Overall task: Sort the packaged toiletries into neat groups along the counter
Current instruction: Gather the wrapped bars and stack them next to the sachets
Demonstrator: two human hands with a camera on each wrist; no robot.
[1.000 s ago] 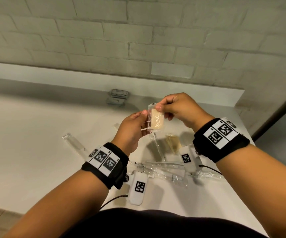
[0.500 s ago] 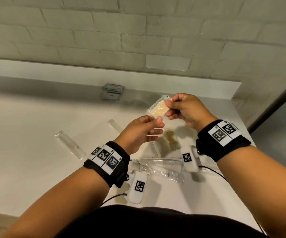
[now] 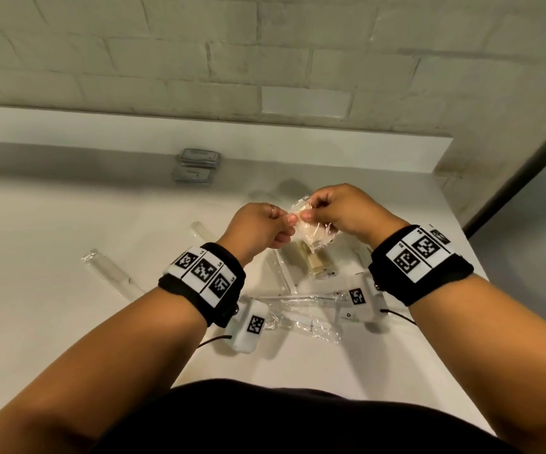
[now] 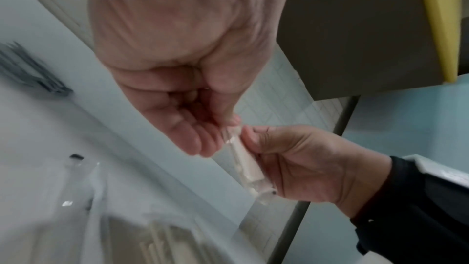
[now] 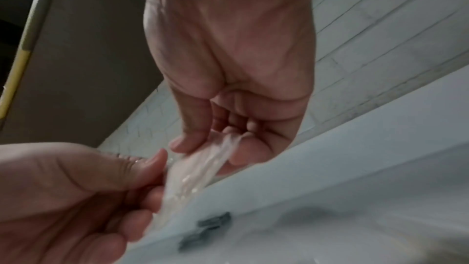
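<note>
A small cream bar sealed in a clear crinkled plastic wrapper [image 3: 311, 231] is held in the air above the white counter [image 3: 52, 257], between both hands, approx. over the loose pile. The left hand [image 3: 258, 229] is seen pinching the wrapper's left edge with thumb and curled fingers; the right hand [image 3: 343, 211] is closed on the top right corner, thumb and forefinger pinched. The pkt's long axis is judged to run from far-left, high, to near-right, low; it lies at the fingertips of both hands, neither noticeably nearer. Below, a second cream wrapped bar [image 3: 317, 265] is noted on the counter, with long clear-wrapped slim items [image 3: 301, 309] just near of it and another clear tube-like pkt [image 3: 108, 273] well apart to the left. Two flat grey packets [image 3: 196, 165] are stacked against the far upstand. Open counter is available left and far; the right edge is close, so placement there is judged risky.
</note>
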